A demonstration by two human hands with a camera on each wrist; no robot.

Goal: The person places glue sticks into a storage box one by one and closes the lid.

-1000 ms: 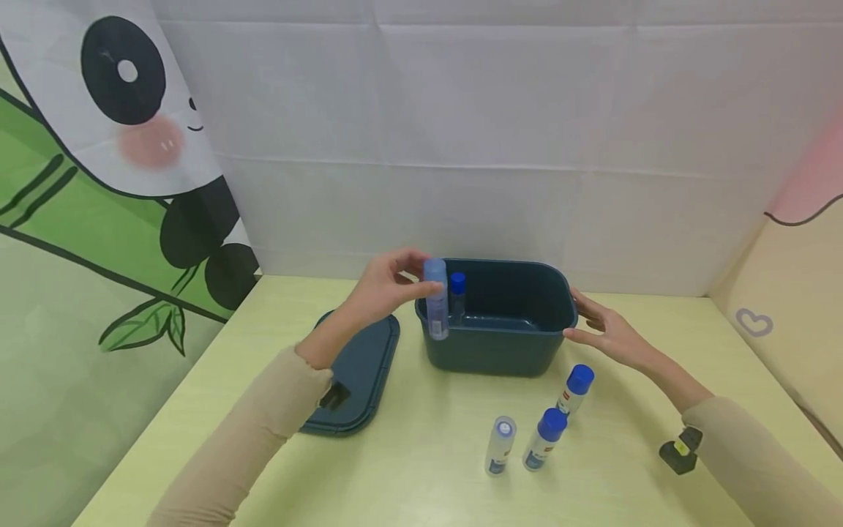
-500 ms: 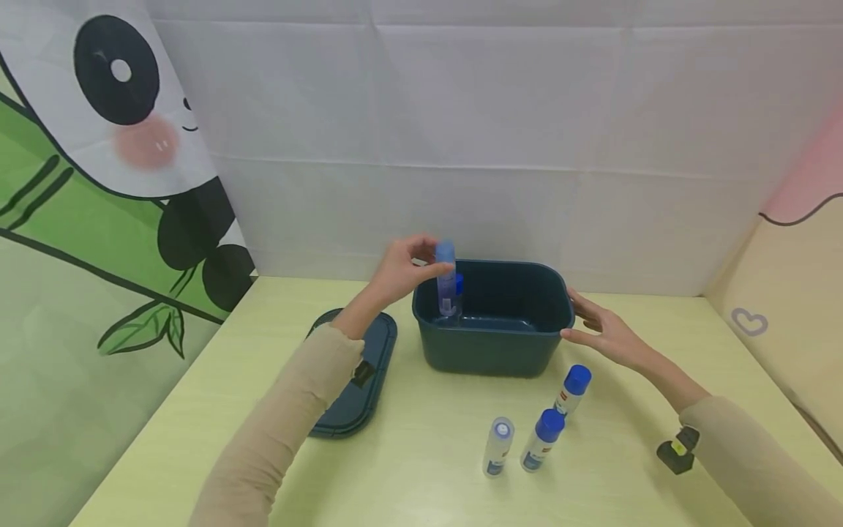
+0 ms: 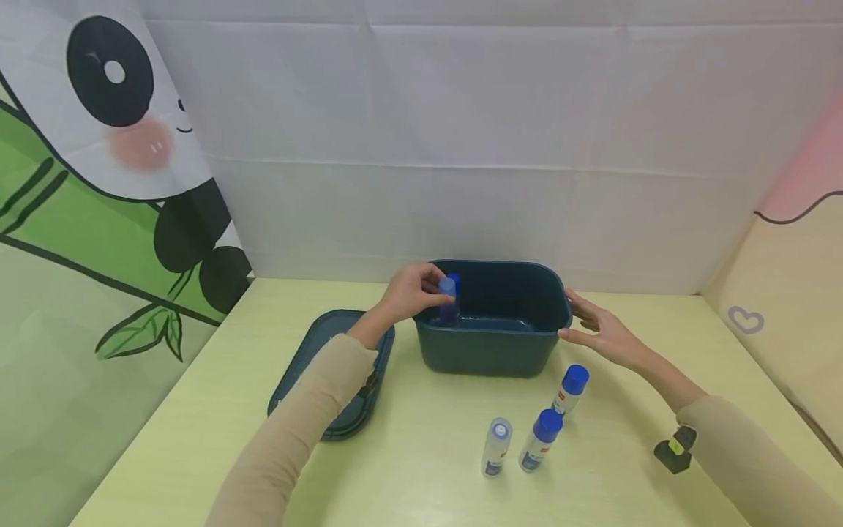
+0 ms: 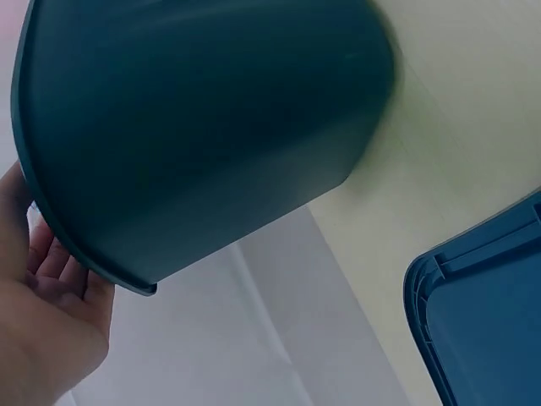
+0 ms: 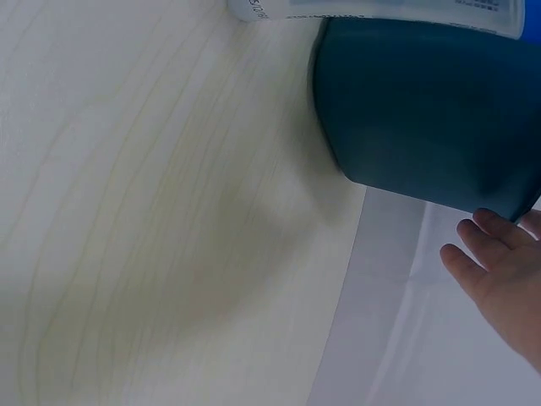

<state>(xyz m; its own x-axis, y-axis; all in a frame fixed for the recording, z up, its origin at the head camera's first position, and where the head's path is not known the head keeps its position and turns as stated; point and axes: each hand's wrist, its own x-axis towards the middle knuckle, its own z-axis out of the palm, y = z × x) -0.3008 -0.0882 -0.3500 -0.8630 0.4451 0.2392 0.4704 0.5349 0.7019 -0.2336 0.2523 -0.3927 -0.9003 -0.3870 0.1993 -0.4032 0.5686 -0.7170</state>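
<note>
My left hand (image 3: 410, 294) pinches a glue stick (image 3: 448, 313) between thumb and fingers, low inside the left end of a dark teal bin (image 3: 490, 353). Just behind it, the blue cap of another glue stick (image 3: 455, 279) shows in the bin. Seen from the left wrist, the bin wall (image 4: 203, 127) hides the pinched stick and the fingertips. At the bin's right end, my right hand (image 3: 607, 337) has its thumb near the front corner and its other fingers along the side. The right wrist view shows those fingers (image 5: 486, 245) fairly straight against the bin wall.
In front of the bin stand two blue-capped glue sticks (image 3: 541, 439) and a clear-topped one (image 3: 496, 448). A teal lid (image 3: 319, 344) lies left of the bin, partly under my left sleeve. Behind the bin rises a white cloth backdrop (image 3: 395, 146).
My left hand has carried the glue stick rightward over the bin's left rim and lowered it inside. The right hand has stayed at the bin's right end.
</note>
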